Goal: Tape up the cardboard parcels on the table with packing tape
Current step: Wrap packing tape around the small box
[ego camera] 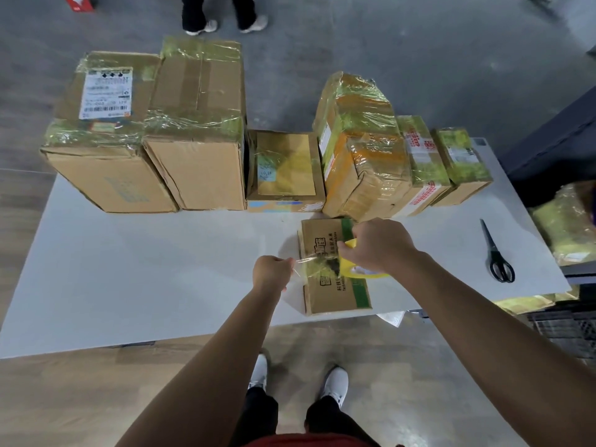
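A small cardboard parcel (335,285) with dark print and a green stripe lies near the front edge of the white table (145,269). Above it my right hand (380,245) grips a yellow roll of packing tape (358,269). My left hand (272,272) pinches the loose end of the clear tape (309,261), which is stretched from the roll leftward over the parcel's top. Much of the roll is hidden by my right hand.
Several taped parcels stand in a row along the table's far side, from a big labelled box (103,133) at the left to a small one (461,162) at the right. Black scissors (498,256) lie at the right. A person's legs (222,14) stand beyond the table.
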Available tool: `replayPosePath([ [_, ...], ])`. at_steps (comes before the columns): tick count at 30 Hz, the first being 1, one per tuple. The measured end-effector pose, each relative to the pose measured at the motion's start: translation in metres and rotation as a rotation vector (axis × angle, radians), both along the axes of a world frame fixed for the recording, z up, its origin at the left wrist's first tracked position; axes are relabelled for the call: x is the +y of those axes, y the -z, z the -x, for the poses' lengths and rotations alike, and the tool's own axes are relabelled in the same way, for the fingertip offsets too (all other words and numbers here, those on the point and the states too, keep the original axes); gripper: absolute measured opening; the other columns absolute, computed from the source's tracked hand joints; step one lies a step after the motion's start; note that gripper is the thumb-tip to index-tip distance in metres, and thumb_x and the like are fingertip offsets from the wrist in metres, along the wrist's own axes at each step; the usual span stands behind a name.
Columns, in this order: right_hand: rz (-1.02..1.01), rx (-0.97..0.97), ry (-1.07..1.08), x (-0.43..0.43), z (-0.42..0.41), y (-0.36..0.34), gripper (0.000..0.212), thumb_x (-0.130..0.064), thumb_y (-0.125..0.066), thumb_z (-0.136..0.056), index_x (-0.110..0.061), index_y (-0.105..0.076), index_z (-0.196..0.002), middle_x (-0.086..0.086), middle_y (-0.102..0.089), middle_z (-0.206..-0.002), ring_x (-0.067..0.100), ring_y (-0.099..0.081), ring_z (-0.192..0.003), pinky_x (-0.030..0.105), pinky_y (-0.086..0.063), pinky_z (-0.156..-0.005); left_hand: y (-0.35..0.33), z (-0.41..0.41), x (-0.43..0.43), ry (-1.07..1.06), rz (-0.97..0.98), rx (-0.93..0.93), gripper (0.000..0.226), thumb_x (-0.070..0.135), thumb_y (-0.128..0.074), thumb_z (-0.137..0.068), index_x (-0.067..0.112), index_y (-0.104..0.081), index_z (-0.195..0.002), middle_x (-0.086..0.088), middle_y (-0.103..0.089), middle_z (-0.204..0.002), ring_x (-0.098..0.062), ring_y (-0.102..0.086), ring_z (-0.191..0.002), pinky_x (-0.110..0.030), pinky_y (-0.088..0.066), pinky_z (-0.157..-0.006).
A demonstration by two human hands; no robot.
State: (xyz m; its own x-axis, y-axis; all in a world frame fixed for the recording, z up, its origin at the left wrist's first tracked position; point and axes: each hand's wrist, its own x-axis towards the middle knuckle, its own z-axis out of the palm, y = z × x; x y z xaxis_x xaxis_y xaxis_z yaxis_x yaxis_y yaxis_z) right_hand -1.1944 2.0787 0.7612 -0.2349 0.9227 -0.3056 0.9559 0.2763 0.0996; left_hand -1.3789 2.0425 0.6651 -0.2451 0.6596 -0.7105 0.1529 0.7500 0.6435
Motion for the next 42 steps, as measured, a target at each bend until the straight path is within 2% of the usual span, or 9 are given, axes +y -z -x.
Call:
replayPosePath([
  [6, -0.001, -0.042, 0.044, -0.002, 0.009, 0.002, 0.050, -0.055, -0.040, -0.095, -0.016, -0.042, -0.064, 0.000, -0.048, -0.065, 0.023, -0.055, -0.067, 0.028, -0.038, -0.057, 0.008, -0.002, 0.001, 0.030, 0.015, -0.007, 0.030, 0.016, -0.058, -0.091, 0.005, -0.061, -0.064, -0.009, -0.058, -0.065, -0.023, -0.053, -0.058, -0.029, -0.047, -0.064],
  [11, -0.023, -0.063, 0.052, -0.002, 0.016, 0.004, 0.050, -0.054, -0.040, -0.095, -0.015, -0.043, -0.064, 0.001, -0.048, -0.065, 0.023, -0.055, -0.068, 0.027, -0.038, -0.056, 0.017, -0.005, 0.003, 0.039, 0.035, -0.046, 0.024, 0.004, -0.051, -0.091, 0.006, -0.056, -0.068, -0.010, -0.045, -0.068, -0.020, -0.029, -0.050, -0.027, -0.024, -0.052],
  [15, -0.033, -0.066, 0.043, -0.003, 0.020, 0.009, 0.050, -0.053, -0.040, -0.095, -0.014, -0.045, -0.064, 0.001, -0.049, -0.064, 0.023, -0.055, -0.066, 0.027, -0.037, -0.055, 0.025, -0.012, 0.003, 0.094, 0.013, 0.047, 0.031, 0.027, -0.061, -0.093, 0.009, -0.060, -0.068, -0.004, -0.055, -0.063, -0.021, -0.048, -0.055, -0.026, -0.036, -0.053],
  [21, -0.071, -0.053, 0.017, -0.005, 0.019, 0.010, 0.049, -0.054, -0.040, -0.096, -0.015, -0.045, -0.066, -0.001, -0.046, -0.063, 0.019, -0.052, -0.065, 0.026, -0.035, -0.056, 0.029, -0.032, -0.004, 0.098, -0.016, 0.155, 0.021, 0.033, -0.050, -0.098, 0.016, -0.056, -0.089, 0.003, -0.061, -0.079, -0.015, -0.055, -0.071, -0.027, -0.041, -0.056],
  [25, -0.081, -0.042, 0.029, -0.004, 0.022, 0.012, 0.050, -0.054, -0.041, -0.095, -0.015, -0.042, -0.064, -0.001, -0.046, -0.062, 0.018, -0.050, -0.063, 0.026, -0.034, -0.054, 0.035, -0.041, -0.011, 0.051, -0.043, 0.148, 0.019, 0.037, -0.042, -0.101, 0.019, -0.048, -0.099, 0.001, -0.062, -0.092, -0.020, -0.060, -0.083, -0.038, -0.054, -0.075],
  [29, -0.084, -0.039, 0.050, -0.004, 0.019, 0.011, 0.050, -0.053, -0.042, -0.095, -0.015, -0.040, -0.062, -0.001, -0.045, -0.062, 0.018, -0.046, -0.060, 0.025, -0.030, -0.051, 0.032, -0.044, -0.008, 0.015, -0.065, 0.143, 0.026, 0.034, -0.045, -0.101, 0.017, -0.040, -0.120, -0.002, -0.055, -0.108, -0.024, -0.058, -0.092, -0.041, -0.052, -0.075],
  [33, -0.094, -0.038, 0.048, -0.005, 0.022, 0.011, 0.050, -0.053, -0.040, -0.096, -0.015, -0.042, -0.063, 0.000, -0.047, -0.063, 0.019, -0.051, -0.064, 0.026, -0.035, -0.053, 0.032, -0.036, 0.002, 0.089, -0.012, 0.158, 0.013, 0.024, -0.048, -0.100, 0.013, -0.053, -0.094, -0.003, -0.059, -0.092, -0.023, -0.056, -0.084, -0.031, -0.042, -0.066],
  [38, -0.064, -0.005, 0.060, -0.003, 0.026, 0.008, 0.048, -0.050, -0.041, -0.097, -0.015, -0.038, -0.063, 0.000, -0.046, -0.064, 0.021, -0.051, -0.066, 0.027, -0.035, -0.055, 0.021, -0.039, 0.001, 0.220, -0.133, 0.279, 0.031, 0.022, -0.038, -0.102, 0.004, -0.055, -0.083, -0.005, -0.054, -0.071, -0.018, -0.051, -0.064, -0.028, -0.038, -0.052],
  [42, 0.074, 0.213, 0.111, 0.005, 0.005, 0.005, 0.053, -0.052, -0.051, -0.092, -0.009, -0.044, -0.061, 0.003, -0.041, -0.057, 0.019, -0.041, -0.056, 0.028, -0.029, -0.052, 0.017, -0.051, -0.005, 0.200, -0.118, 0.270, 0.047, 0.044, -0.034, -0.100, 0.011, -0.065, -0.112, -0.008, -0.063, -0.104, -0.022, -0.058, -0.086, -0.034, -0.043, -0.070],
])
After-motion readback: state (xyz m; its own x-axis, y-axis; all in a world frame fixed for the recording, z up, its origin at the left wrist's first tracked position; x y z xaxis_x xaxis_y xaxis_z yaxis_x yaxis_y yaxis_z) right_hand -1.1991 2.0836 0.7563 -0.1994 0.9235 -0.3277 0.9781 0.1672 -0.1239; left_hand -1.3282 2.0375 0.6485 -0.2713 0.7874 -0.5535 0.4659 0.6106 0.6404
